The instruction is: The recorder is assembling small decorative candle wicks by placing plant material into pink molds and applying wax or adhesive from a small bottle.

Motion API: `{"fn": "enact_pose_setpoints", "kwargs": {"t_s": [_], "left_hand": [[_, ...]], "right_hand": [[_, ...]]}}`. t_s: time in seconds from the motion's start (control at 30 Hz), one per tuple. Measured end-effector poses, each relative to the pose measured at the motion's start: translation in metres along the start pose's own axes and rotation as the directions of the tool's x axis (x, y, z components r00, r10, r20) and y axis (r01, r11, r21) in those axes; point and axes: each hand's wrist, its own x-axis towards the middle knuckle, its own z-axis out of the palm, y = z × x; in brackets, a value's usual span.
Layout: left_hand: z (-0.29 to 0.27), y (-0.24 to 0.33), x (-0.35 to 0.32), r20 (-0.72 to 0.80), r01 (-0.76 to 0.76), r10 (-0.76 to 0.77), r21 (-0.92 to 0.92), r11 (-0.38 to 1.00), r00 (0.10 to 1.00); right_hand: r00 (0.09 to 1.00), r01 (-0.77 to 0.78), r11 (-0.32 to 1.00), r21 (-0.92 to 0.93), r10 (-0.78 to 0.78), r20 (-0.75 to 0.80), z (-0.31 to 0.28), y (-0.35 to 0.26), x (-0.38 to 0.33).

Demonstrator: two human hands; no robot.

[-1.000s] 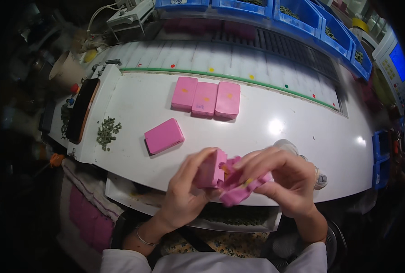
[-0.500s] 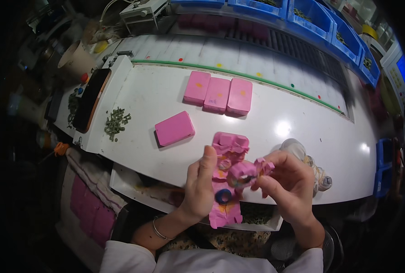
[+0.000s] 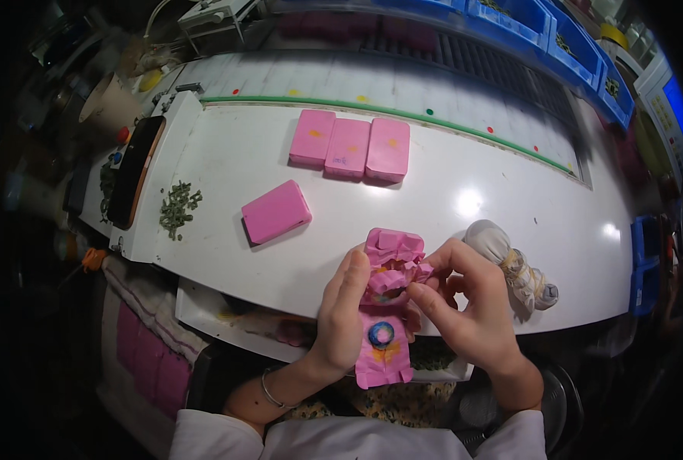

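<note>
An opened pink rubber mould [image 3: 383, 368] hangs over the table's front edge in my left hand [image 3: 340, 316], whose thumb lies along its side; my left fingers are mostly hidden behind it. The mould's lower half has a round, blue-rimmed hole and a yellow stain. My right hand [image 3: 472, 303] pinches a ragged flap of the mould [image 3: 416, 272] between thumb and index finger. The folded middle part lies close against the upper half. A closed pink mould block [image 3: 277, 211] rests alone on the white table to the left.
Three pink mould blocks [image 3: 349, 147] stand side by side farther back. A cloth pouch [image 3: 514, 264] bound with rubber bands lies right of my hands. Small green pieces [image 3: 179, 208] are heaped at left, near a dark phone-like slab [image 3: 137, 172]. Blue bins [image 3: 571, 46] line the back right.
My right hand has moved a little left and down, bringing the mould's folded middle part closer to the upper half. The whole view has shifted slightly.
</note>
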Motion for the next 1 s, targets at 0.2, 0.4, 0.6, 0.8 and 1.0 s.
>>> {"fn": "enact_pose_setpoints", "kwargs": {"t_s": [0.2, 0.4, 0.6, 0.8, 1.0], "left_hand": [[0.002, 0.004, 0.004, 0.009, 0.012, -0.011, -0.131, 0.991, 1.000], [0.004, -0.009, 0.009, -0.025, -0.274, 0.285, 0.205, 0.940, 0.958], [0.008, -0.016, 0.010, 0.022, -0.339, 0.346, 0.273, 0.901, 0.938], [0.005, -0.020, 0.013, 0.016, -0.347, 0.359, 0.305, 0.887, 0.933], [0.003, -0.020, 0.012, 0.042, -0.398, 0.408, 0.337, 0.853, 0.912]], "right_hand": [[0.995, 0.083, 0.996, 0.032, -0.085, 0.051, -0.002, 0.004, -0.001], [0.997, -0.051, 0.961, 0.270, 0.063, -0.036, 0.010, 0.003, -0.011], [0.983, -0.051, 0.978, 0.201, 0.085, -0.164, 0.016, 0.005, -0.014], [0.988, 0.082, 0.996, 0.020, -0.079, -0.134, 0.020, 0.004, -0.016], [0.996, 0.008, 0.996, 0.094, 0.000, -0.086, 0.017, 0.005, -0.014]]}}
